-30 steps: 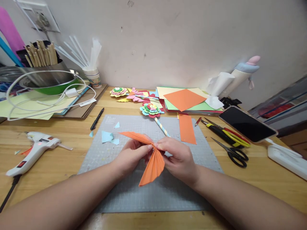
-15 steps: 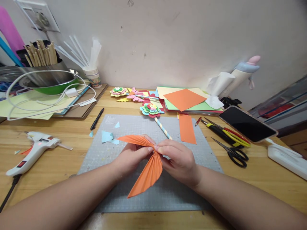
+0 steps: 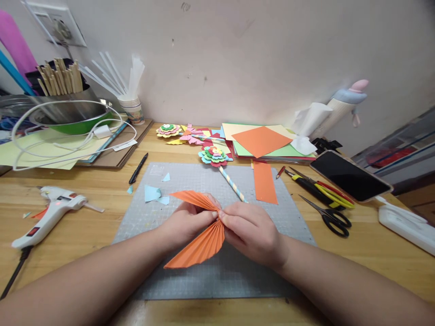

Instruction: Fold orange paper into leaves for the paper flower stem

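Both my hands pinch a pleated orange paper fan [image 3: 200, 246] at its narrow middle, above the grey cutting mat [image 3: 258, 280]. My left hand [image 3: 188, 222] grips it from the left, thumb on the pinch point. From the right, my right hand [image 3: 254, 228] presses thumb and fingers on the same spot. One pleated wing spreads toward me on the lower left; the other points left behind my left hand. Beyond my hands lie a striped paper straw [image 3: 234, 184] with a layered paper flower [image 3: 215, 155] and an orange paper strip [image 3: 265, 183].
At left lies a white glue gun [image 3: 50, 213], with a black pen [image 3: 138, 168] beyond it. Blue paper scraps [image 3: 152, 193] rest on the mat. Black scissors [image 3: 335, 222], pliers [image 3: 316, 190] and a phone [image 3: 351, 175] lie at right. Stacked coloured paper [image 3: 227, 131] is at the back.
The near pleated wing has swung left and up, closer to my left hand. My fingers stay pinched at the fan's middle; my right hand has shifted slightly.
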Available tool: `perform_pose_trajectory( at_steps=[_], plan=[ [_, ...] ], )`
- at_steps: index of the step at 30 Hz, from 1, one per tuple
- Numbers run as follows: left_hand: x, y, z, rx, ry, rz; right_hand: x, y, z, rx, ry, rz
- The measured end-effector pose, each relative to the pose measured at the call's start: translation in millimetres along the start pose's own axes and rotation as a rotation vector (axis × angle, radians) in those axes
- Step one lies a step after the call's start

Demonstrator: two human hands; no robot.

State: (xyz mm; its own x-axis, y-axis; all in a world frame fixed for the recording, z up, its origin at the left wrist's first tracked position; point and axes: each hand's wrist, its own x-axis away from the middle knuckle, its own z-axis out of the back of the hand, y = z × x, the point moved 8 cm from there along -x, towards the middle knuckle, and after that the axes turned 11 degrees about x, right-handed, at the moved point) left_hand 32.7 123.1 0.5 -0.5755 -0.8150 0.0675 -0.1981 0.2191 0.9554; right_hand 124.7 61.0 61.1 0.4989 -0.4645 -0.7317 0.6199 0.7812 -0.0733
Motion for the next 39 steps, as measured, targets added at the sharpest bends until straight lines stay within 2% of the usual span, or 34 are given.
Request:
perform_pose_trajectory(
  at_steps=[2,4,6,9,11,13,17,21,26,28,33,36,39],
  plan=[
    [-0.5,-1.8,-0.1,0.007,0.01,0.015,0.5,-0.5,-1.0,-0.004,0.008,0.003],
    [-1.8,-4.3,2.3,0.056,0.049,0.015,1.1,8.1,-6.0,-0.107,0.0,-0.108],
    [-3.3,-7.6,5.4,0.117,0.092,0.01,5.8,29.3,-18.9,-0.364,-0.026,-0.397],
    [-6.1,-9.0,4.9,0.134,0.072,-0.014,27.1,52.4,-56.6,-0.94,-0.112,-0.942],
    [-7.5,-4.8,4.8,0.134,0.054,-0.063,36.5,53.0,-72.9,-1.23,-0.12,-1.164],
    [-8.4,-0.6,3.0,0.164,0.016,-0.094,39.9,51.5,-79.6,-1.391,-0.117,-1.27],
    [-7.7,3.3,1.9,0.24,-0.031,-0.108,40.1,45.0,-82.7,-1.523,-0.173,-1.322],
    [-6.0,0.8,4.3,0.208,-0.051,-0.09,38.8,37.2,-84.5,-1.622,-0.214,-1.335],
    [-6.5,-0.2,9.7,0.253,-0.033,-0.103,35.3,36.4,-83.6,-1.728,-0.17,-1.3],
    [-6.7,0.1,9.0,0.29,-0.048,-0.106,33.8,35.8,-82.7,-1.778,-0.158,-1.273],
    [-5.1,-4.3,-1.6,0.423,-0.176,-0.031,27.6,29.4,-79.8,-1.887,-0.187,-1.148],
    [-4.3,-6.2,-3.2,0.444,-0.201,-0.013,24.6,26.7,-79.2,-1.875,-0.237,-1.057],
    [-4.5,-6.9,-3.0,0.428,-0.204,-0.017,24.8,27.5,-80.3,-1.854,-0.251,-1.03]
  ],
)
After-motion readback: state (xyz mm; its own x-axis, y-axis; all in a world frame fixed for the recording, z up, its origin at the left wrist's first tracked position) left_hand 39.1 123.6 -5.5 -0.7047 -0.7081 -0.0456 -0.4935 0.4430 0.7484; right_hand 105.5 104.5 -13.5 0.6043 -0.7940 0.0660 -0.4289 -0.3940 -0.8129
